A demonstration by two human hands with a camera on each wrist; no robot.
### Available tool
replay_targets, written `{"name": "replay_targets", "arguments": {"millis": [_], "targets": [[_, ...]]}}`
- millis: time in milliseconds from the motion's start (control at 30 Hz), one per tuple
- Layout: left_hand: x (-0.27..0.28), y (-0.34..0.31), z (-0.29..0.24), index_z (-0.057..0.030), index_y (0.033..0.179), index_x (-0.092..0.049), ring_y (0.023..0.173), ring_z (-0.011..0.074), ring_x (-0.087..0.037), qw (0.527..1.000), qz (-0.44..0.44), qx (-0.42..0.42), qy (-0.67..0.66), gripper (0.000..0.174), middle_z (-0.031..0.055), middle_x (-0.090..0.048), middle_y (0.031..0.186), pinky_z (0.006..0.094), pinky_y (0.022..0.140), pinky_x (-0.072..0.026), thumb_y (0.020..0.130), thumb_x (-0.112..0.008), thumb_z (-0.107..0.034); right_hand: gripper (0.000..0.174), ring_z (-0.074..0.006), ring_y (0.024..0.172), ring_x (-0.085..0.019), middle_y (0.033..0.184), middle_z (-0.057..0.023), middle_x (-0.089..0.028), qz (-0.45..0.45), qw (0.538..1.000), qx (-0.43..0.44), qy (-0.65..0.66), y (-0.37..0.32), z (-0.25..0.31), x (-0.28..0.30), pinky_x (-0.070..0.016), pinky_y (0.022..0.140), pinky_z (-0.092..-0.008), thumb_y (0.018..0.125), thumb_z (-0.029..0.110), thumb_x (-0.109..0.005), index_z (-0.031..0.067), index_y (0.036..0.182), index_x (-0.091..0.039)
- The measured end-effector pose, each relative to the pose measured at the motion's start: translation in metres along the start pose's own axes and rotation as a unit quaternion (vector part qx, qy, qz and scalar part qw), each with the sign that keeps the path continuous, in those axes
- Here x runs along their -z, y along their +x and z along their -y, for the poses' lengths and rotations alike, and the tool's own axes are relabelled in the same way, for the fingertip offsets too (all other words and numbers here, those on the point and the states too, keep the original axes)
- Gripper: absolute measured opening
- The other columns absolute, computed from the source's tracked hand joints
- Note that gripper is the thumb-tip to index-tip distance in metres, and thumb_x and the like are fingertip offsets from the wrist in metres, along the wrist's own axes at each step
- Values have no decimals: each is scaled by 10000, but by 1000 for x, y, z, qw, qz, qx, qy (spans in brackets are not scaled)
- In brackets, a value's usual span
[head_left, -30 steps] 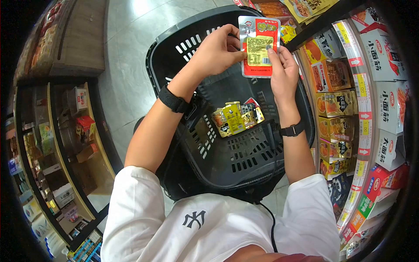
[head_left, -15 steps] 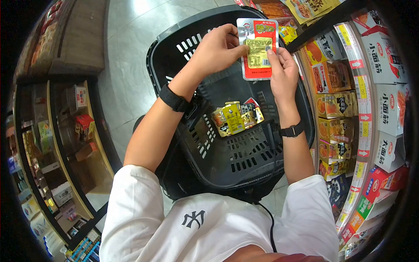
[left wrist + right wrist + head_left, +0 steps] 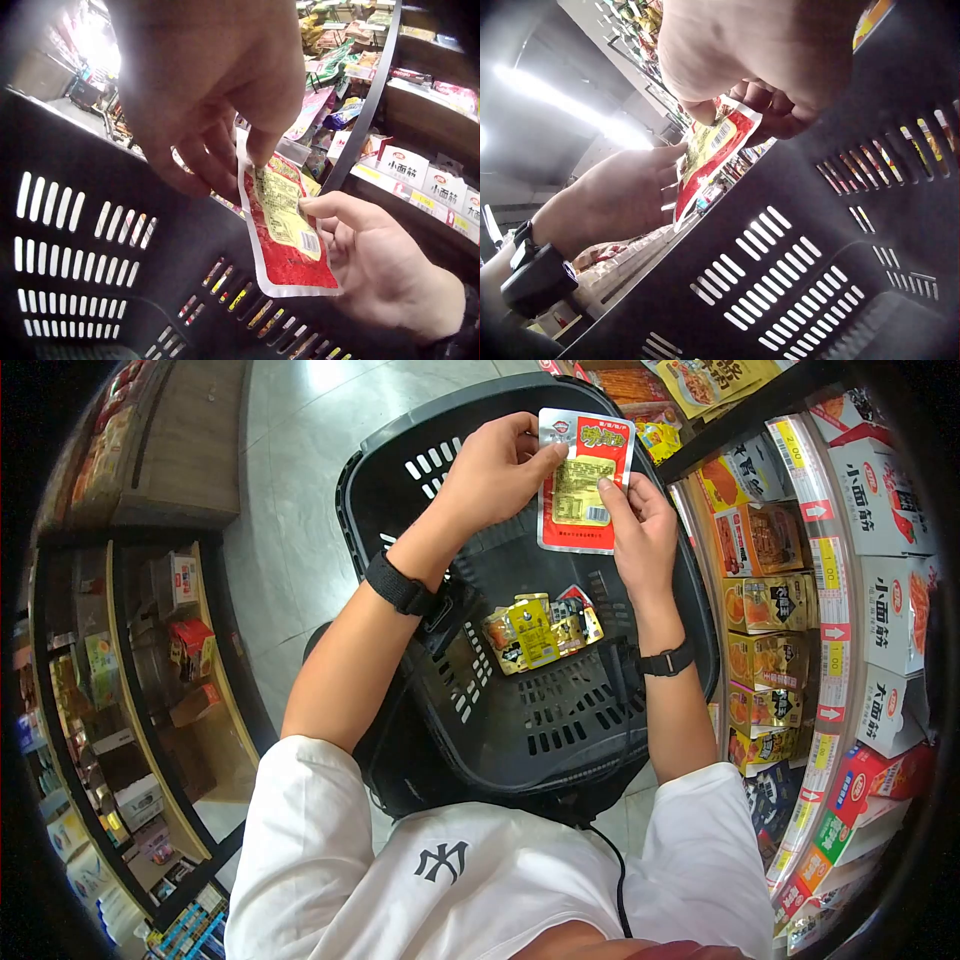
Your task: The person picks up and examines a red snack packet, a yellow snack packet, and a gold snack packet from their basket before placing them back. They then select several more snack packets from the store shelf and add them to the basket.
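Note:
A flat red packet with a silver edge and a yellow-green label (image 3: 585, 525) is held above the black basket (image 3: 350, 510) in the head view. My left hand (image 3: 495, 475) pinches its left edge, thumb on the printed face. On the right side my right hand (image 3: 645, 540) grips it, thumb on the label and fingers behind. In the left wrist view the packet (image 3: 292, 262) tilts between both hands. The right wrist view shows the packet (image 3: 724, 154) from the side. Several small packets (image 3: 535, 635) lie in the bottom of the basket.
Shelves of boxed snacks (image 3: 895, 610) with price strips (image 3: 830, 630) line the right side. Yellow bags (image 3: 710, 385) are at the upper right. On the left stands a wooden shelf unit (image 3: 225, 700) with goods; tiled floor (image 3: 290, 490) lies between it and the basket.
The packet has shifted slightly down and left with the right hand. The left thumb now rests higher on the packet's printed face.

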State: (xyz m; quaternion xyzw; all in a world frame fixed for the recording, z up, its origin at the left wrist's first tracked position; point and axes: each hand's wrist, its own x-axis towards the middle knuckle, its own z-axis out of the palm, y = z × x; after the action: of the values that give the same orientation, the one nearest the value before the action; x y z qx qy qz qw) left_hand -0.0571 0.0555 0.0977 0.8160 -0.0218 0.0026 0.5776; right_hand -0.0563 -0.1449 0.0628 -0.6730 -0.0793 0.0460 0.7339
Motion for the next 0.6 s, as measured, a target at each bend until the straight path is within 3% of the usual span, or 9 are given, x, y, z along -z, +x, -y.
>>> {"name": "replay_targets", "arguments": {"millis": [600], "targets": [[2,-1,1,81,1197,-649,992,150,-708,999,11,-1,35,346,129,-747,1089,298,884,-557,1013,-677,-211,218,-81,852,-684,967,-87,-756,21,996,16,-83,-2,-2,0,-533,759,-261,1033,182,-642,-34,1053,-661]]}}
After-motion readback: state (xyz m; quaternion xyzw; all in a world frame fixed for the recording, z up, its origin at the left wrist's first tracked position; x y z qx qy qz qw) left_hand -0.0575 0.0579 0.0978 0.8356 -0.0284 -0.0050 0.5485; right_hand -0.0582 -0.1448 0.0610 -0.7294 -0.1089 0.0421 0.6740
